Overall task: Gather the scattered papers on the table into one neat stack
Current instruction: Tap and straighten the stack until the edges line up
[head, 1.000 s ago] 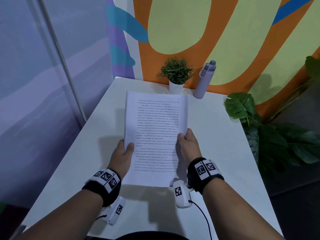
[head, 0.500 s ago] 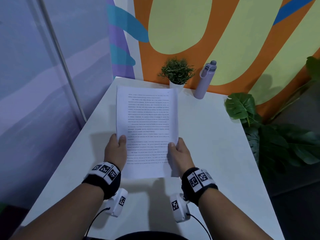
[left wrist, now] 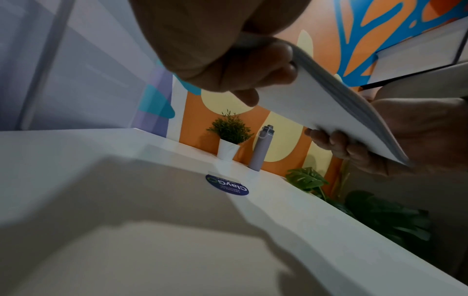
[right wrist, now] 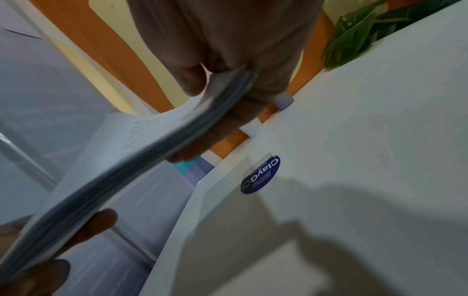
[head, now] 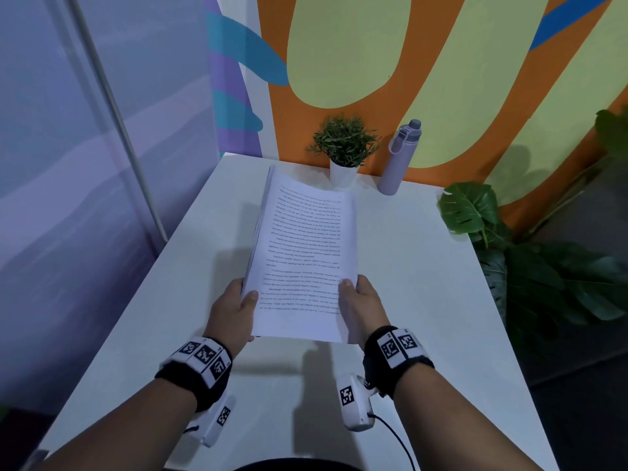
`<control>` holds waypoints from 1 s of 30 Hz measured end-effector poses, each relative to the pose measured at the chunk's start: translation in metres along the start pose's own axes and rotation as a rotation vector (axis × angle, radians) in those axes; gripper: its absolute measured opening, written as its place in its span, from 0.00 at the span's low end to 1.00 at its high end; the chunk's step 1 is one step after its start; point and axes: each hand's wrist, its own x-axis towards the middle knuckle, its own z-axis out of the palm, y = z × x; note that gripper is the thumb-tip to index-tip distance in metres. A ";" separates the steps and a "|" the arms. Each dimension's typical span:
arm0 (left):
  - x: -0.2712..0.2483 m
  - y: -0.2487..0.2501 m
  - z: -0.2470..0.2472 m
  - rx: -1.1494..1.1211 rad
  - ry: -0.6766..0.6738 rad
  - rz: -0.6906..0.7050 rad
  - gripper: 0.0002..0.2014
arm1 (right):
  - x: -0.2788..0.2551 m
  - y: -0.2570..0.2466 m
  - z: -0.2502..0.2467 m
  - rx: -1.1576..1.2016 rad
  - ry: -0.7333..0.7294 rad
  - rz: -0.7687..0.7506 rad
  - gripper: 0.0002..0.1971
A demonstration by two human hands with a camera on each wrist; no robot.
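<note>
A stack of printed white papers (head: 302,253) is held up off the white table (head: 424,283), tilted so its left edge rises. My left hand (head: 234,311) grips the stack's lower left edge, thumb on top. My right hand (head: 360,300) grips the lower right edge, thumb on the top sheet. The left wrist view shows the stack (left wrist: 336,112) from below, with my left hand's fingers (left wrist: 255,76) curled under it. In the right wrist view the stack's sheet edges (right wrist: 142,160) run across the frame, pinched by my right hand (right wrist: 220,86). No loose sheets show on the table.
A small potted plant (head: 343,147) and a lilac water bottle (head: 399,158) stand at the table's far edge against the painted wall. A round blue sticker (left wrist: 227,184) lies on the tabletop under the stack. Large leafy plants (head: 509,260) stand beyond the right edge.
The stack was lifted off the table, shifted left, then back right. It now tilts with its left edge raised. Both hands kept their grip on the lower edges.
</note>
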 end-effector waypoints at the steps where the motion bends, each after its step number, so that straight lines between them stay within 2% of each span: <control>1: 0.001 0.000 -0.001 -0.009 0.010 -0.001 0.09 | -0.003 0.000 0.001 0.003 -0.016 0.008 0.11; 3: 0.001 0.001 -0.003 -0.027 0.009 -0.002 0.09 | -0.008 0.000 0.002 -0.043 -0.037 -0.017 0.12; 5: 0.002 0.002 -0.003 -0.024 -0.021 -0.006 0.08 | -0.007 -0.001 0.001 -0.142 -0.004 -0.073 0.08; 8: 0.004 0.006 -0.005 -0.003 -0.059 0.025 0.07 | -0.005 -0.001 0.000 -0.237 0.069 -0.163 0.14; 10: 0.005 0.008 -0.005 -0.040 -0.066 0.026 0.07 | -0.005 -0.001 0.000 -0.236 0.096 -0.212 0.14; 12: 0.005 0.010 -0.003 -0.104 -0.037 0.000 0.07 | -0.004 -0.002 -0.002 -0.152 0.108 -0.202 0.11; 14: 0.005 0.011 0.000 -0.159 0.022 -0.022 0.07 | -0.005 -0.006 -0.006 0.085 0.102 -0.171 0.08; 17: 0.007 0.011 0.006 -0.236 0.129 -0.036 0.06 | -0.009 -0.013 -0.006 0.473 -0.031 -0.100 0.05; 19: 0.009 0.013 0.012 -0.273 0.179 -0.048 0.05 | -0.014 -0.012 0.003 0.542 -0.135 -0.059 0.05; 21: 0.007 0.015 0.019 -0.272 0.191 -0.043 0.05 | -0.020 -0.011 0.015 0.483 -0.188 -0.028 0.04; 25: 0.000 0.018 0.028 -0.207 0.098 -0.015 0.06 | -0.021 -0.005 0.020 0.535 -0.120 0.025 0.05; 28: -0.005 0.020 0.032 -0.169 0.013 0.013 0.07 | -0.017 0.002 0.010 0.576 -0.088 0.013 0.16; 30: -0.007 0.021 0.036 -0.159 -0.065 0.046 0.09 | -0.013 0.008 0.003 0.591 -0.006 0.022 0.19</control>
